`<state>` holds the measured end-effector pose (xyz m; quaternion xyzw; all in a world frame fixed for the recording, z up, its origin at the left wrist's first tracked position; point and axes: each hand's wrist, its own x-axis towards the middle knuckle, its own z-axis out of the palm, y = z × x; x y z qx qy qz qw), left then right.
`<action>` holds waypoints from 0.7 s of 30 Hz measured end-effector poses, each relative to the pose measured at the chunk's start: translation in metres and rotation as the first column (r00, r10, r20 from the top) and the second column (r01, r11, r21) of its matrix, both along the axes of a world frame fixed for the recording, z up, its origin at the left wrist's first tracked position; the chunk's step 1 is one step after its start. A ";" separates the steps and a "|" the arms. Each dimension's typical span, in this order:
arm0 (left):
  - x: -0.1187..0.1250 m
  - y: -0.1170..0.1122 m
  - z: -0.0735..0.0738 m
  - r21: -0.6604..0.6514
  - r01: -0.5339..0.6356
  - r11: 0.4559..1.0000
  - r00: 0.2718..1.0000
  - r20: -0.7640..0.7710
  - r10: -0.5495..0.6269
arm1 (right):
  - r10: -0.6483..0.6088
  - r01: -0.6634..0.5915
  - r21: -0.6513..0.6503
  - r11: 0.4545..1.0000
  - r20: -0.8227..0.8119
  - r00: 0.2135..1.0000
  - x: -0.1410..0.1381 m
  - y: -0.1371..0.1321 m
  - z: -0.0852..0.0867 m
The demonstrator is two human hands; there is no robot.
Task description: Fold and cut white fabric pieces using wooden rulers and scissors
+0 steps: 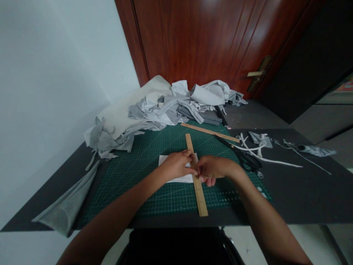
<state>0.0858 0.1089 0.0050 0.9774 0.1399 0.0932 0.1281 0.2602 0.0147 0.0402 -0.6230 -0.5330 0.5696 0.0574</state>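
A wooden ruler [200,195] lies steeply across a folded piece of white cloth [180,179] on the green cutting mat [162,200]. My left hand [179,165] rests over the cloth, with its thumb and fingers holding the ruler down. Close against the ruler's right edge is my right hand [211,168], its fingers curled in a pinch. Whatever sits between those fingertips is hidden. Black scissors [246,162] lie right of my right hand, partly on the mat. A second wooden ruler [209,132] lies slanted beyond the hands.
Grey and white cloth pieces [176,106] are heaped at the back before a brown door [193,40]. White cords [271,160] and small scraps lie on the dark table [298,195] at right. Grey cloth [67,206] overhangs the front left edge.
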 end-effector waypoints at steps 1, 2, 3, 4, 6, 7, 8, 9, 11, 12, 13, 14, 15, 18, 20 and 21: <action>0.000 0.000 0.000 0.003 0.002 1.000 1.000 0.001 -0.002 | 0.006 -0.006 -0.012 1.000 0.006 1.000 -0.001 0.000 0.000; 0.000 0.000 0.000 0.003 0.005 1.000 1.000 0.002 -0.005 | 0.015 -0.015 -0.025 1.000 0.012 1.000 -0.002 -0.001 0.001; 0.000 0.000 0.000 0.001 0.007 1.000 1.000 0.001 -0.007 | 0.026 -0.025 -0.037 0.999 0.017 1.000 -0.003 -0.001 0.001; 0.000 0.000 0.000 -0.002 0.007 1.000 1.000 0.000 -0.007 | 0.038 -0.038 -0.051 0.998 0.017 0.999 -0.004 -0.002 0.001; 0.000 0.000 0.000 -0.008 0.004 1.000 1.000 -0.003 -0.004 | 0.067 -0.067 -0.086 0.994 -0.003 0.998 -0.004 -0.003 0.002; 0.000 0.000 -0.001 -0.010 0.000 1.000 1.000 -0.004 0.000 | 0.082 -0.084 -0.105 0.991 -0.017 0.996 -0.002 -0.003 0.003; 0.000 0.000 -0.001 -0.013 -0.004 1.000 1.000 -0.002 0.004 | 0.097 -0.101 -0.117 0.988 -0.034 0.995 0.002 -0.003 0.004; 0.000 0.000 -0.002 -0.018 -0.005 1.000 1.000 0.004 0.005 | 0.105 -0.111 -0.116 0.987 -0.050 0.993 0.007 -0.003 0.005; -0.002 0.000 -0.005 -0.023 0.002 1.000 1.000 0.024 -0.002 | 0.078 -0.082 -0.055 0.995 -0.072 0.994 0.022 0.000 0.006; -0.002 0.000 -0.007 -0.019 0.008 1.000 0.999 0.036 -0.007 | 0.032 -0.032 0.004 0.999 -0.079 0.996 0.031 0.003 0.006; -0.003 0.000 -0.008 -0.011 0.015 1.000 0.999 0.046 -0.014 | -0.041 0.046 0.079 0.996 -0.073 0.997 0.040 0.006 0.005; -0.004 0.000 -0.010 -0.001 0.024 1.000 0.998 0.054 -0.024 | -0.124 0.130 0.159 0.979 -0.047 0.991 0.049 0.009 0.003; -0.005 0.000 -0.012 0.011 0.033 0.999 0.998 0.059 -0.034 | -0.192 0.189 0.232 0.954 -0.011 0.981 0.057 0.013 0.000; -0.007 -0.001 -0.015 0.048 0.057 0.997 0.996 0.062 -0.060 | -0.303 0.208 0.380 0.901 0.208 0.930 0.073 0.021 -0.009; -0.008 0.000 -0.016 0.069 0.057 0.996 0.996 0.066 -0.062 | -0.375 0.170 0.487 0.857 0.361 0.854 0.077 0.024 -0.015; -0.008 0.000 -0.016 0.074 0.056 0.996 0.996 0.068 -0.061 | -0.412 0.150 0.536 0.831 0.410 0.814 0.077 0.024 -0.017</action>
